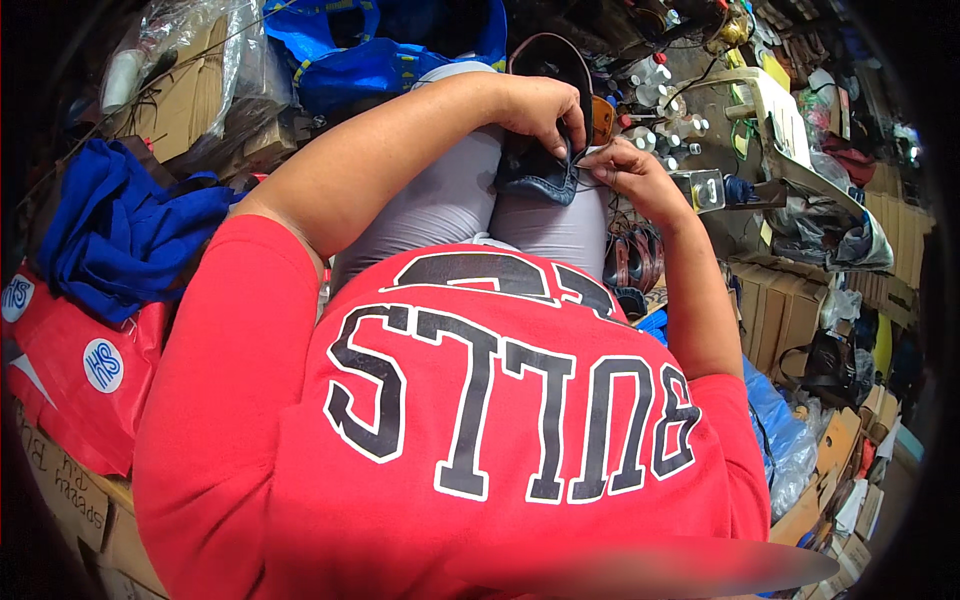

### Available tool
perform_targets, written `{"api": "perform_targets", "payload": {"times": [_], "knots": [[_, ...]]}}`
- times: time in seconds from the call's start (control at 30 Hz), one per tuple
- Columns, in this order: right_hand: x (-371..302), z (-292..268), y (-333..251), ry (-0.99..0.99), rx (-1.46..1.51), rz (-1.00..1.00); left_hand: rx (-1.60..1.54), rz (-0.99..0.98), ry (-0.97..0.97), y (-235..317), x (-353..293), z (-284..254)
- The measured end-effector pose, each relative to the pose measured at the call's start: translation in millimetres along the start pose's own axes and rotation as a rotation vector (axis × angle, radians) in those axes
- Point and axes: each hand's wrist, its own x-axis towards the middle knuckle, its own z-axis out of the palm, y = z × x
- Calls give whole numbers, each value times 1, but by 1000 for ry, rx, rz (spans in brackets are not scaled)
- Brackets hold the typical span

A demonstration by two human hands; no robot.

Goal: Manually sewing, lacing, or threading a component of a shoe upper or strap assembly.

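A dark leather shoe upper [535, 182] lies over my thighs, its near end blue-black with a stitched-looking edge. My left hand [548, 108] reaches over from the left, fingers bent down and pinching the upper's edge. Just right of that edge, my right hand [632, 172] is closed, thumb and forefinger pressed together; something thin may be between them, too small to name. A brown-rimmed shoe part [552, 50] extends beyond my left hand; whether it joins the upper is hidden. Grey trousers [425, 200] cover my legs beneath.
Several small capped bottles [662, 100] stand to the far right, near a pale plastic chair [765, 110]. A blue bag [395, 60] lies beyond my knees. Blue cloth [125, 225] and a red bag [95, 370] are at my left. Brown shoes [632, 260] lie beside my right leg.
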Motion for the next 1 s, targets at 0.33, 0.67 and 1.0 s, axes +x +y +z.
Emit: {"api": "perform_targets", "payload": {"times": [0.33, 0.67, 1.0], "knots": [[8, -6, 11, -64, 26, 9, -2, -44, 23, 2, -4, 3], [0, 5, -19, 114, -411, -135, 50, 9, 139, 1, -12, 9], [-12, 31, -10, 304, -306, -132, 67, 2, 188, -1, -15, 13]]}}
